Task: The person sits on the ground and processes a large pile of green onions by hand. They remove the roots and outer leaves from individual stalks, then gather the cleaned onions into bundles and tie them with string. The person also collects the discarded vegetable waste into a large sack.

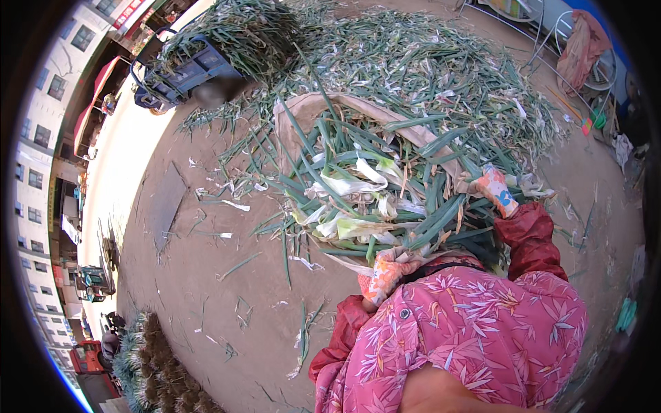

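Both of my hands wear floral-print gloves and grip the edge of a beige cloth sheet. My left hand holds the near edge, close to my body. Farther out and to the right, my right hand has the other side bunched in its fingers. Between them the cloth bulges with loose green onion leaves, some pale and papery, several hanging over the rim. The far edge of the cloth curves up around the load, against a wide heap of similar leaves. The sheet's underside is hidden.
A blue cargo vehicle piled with leaves stands at upper left. A flat grey board lies on the ground. Stacked onion bundles and a red vehicle are at lower left. A metal frame with draped cloth stands at upper right.
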Demonstrator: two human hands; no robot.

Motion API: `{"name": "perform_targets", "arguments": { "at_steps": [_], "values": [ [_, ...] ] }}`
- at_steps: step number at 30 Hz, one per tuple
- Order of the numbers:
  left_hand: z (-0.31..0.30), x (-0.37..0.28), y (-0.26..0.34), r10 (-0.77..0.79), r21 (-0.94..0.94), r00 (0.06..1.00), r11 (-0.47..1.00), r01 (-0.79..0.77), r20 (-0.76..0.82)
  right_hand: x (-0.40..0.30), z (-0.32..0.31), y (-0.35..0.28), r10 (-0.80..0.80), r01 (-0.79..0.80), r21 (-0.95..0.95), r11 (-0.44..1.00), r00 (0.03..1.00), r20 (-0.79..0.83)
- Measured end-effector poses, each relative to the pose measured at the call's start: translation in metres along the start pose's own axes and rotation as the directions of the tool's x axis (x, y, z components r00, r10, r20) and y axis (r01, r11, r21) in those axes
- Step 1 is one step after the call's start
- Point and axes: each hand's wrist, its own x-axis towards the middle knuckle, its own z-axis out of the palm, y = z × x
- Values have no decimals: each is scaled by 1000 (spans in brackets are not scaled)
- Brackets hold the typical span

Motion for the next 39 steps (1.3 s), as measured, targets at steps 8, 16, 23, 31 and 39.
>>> {"name": "perform_targets", "arguments": {
  "at_steps": [8,16,23,31,39],
  "values": [
    [-163,132,125,40,197,999,980,-38,-8,162,82,-142,-214,218,122,968,976,-44],
    [-204,215,298,-125,117,985,987,111,117,284,44,-252,-51,-5,556,831,995,85],
    [-264,342,388,27,299,999,954,-31,19,441,73,-318,-70,-52,725,687,988,137],
    [-311,475,524,-10,-102,995,995,-1,-104,671,101,-460,-322,14,841,540,927,191],
    [-370,549,671,155,-73,927,979,-191,-342,811,116,-668,-685,-52,985,166,712,153]
  ]
}}
